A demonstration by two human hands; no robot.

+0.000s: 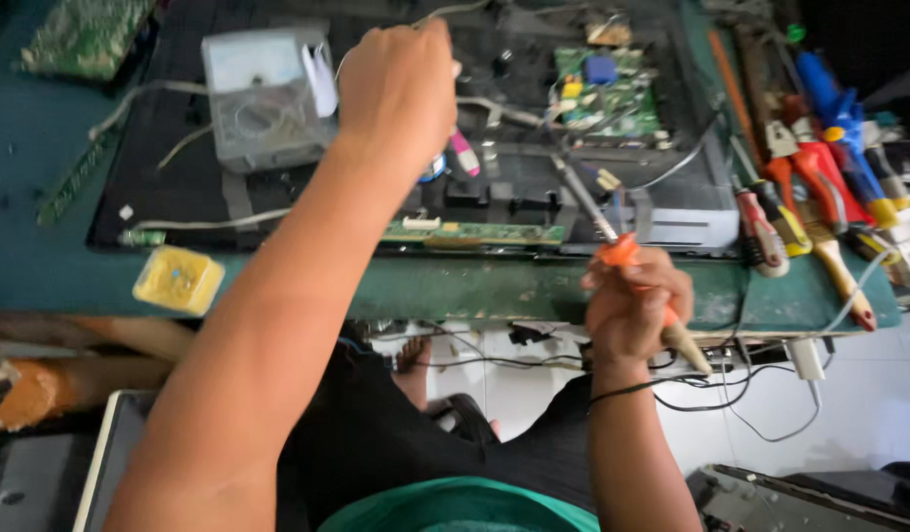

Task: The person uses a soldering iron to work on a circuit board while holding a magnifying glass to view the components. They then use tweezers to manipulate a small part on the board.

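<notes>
My right hand point(632, 305) grips a soldering iron point(612, 241) by its orange handle, with the metal tip pointing up toward the dark open panel point(662, 212) on the bench. My left hand point(401, 84) is stretched far over the panel, fingers closed on a thin wire point(450, 12); what it pinches is partly hidden by the fist. A pink-tipped probe point(465, 156) shows just below that hand. A long narrow green circuit strip point(474, 233) lies along the panel's near edge, and a green circuit board point(607, 94) sits at the far right of the panel.
A grey analogue meter point(253, 99) stands at the back left. A yellow tin point(179, 280) rests near the green bench edge point(474, 291). Pliers, screwdrivers and a brush point(819, 187) crowd the right side. Cables point(711, 389) hang under the bench over a white tiled floor.
</notes>
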